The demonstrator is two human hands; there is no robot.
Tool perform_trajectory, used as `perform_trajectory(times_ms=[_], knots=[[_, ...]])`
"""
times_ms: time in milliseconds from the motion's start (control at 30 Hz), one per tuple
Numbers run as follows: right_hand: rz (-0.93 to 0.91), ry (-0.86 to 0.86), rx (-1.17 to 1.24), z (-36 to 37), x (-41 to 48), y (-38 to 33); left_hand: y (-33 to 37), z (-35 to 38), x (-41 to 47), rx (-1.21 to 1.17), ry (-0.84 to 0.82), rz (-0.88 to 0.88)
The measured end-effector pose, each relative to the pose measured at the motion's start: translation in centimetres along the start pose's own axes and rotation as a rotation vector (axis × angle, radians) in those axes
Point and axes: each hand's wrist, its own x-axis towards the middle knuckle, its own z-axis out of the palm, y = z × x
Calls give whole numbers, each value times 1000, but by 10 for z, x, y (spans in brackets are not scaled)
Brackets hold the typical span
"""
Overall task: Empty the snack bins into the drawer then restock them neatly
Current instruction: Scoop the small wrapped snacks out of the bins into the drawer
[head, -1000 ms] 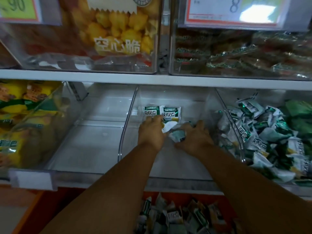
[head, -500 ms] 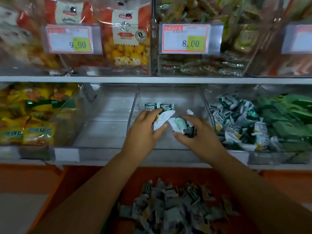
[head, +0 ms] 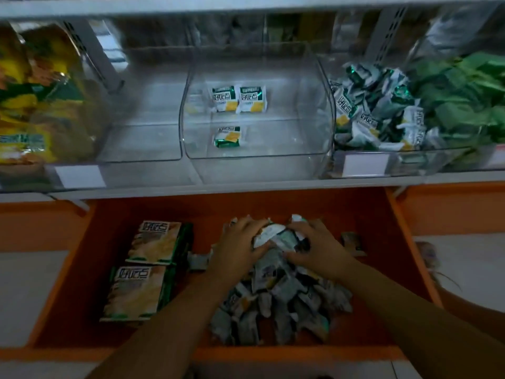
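Hands in the orange drawer (head: 164, 212)
The left hand (head: 240, 243) and right hand (head: 317, 246) each clutch snack packets (head: 274, 236) atop the loose pile (head: 276, 307).

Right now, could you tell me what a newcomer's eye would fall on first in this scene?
The left hand and right hand grip snack packets atop a heap in the open orange drawer, low in the picture. Above it, the clear middle bin on the shelf holds only three packets.
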Motion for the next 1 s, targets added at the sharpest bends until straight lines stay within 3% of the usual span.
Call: perform_trajectory(times_ms=[233,533,667,867,1000], knots=[[119,-277,-97,63,29,55,-40,78,-2,22,-273,-170],[118,-268,-124,57,18,61,-40,62,-4,29,-360,-187],[59,-111,-36,26,5,33,-8,17,-5,32,-242,-75],[-177,329,96,-57,-22,-50,40,-85,3,-1,282,159],[-314,467,248,-104,-7,-103,47,-136,41,-86,459,179]])
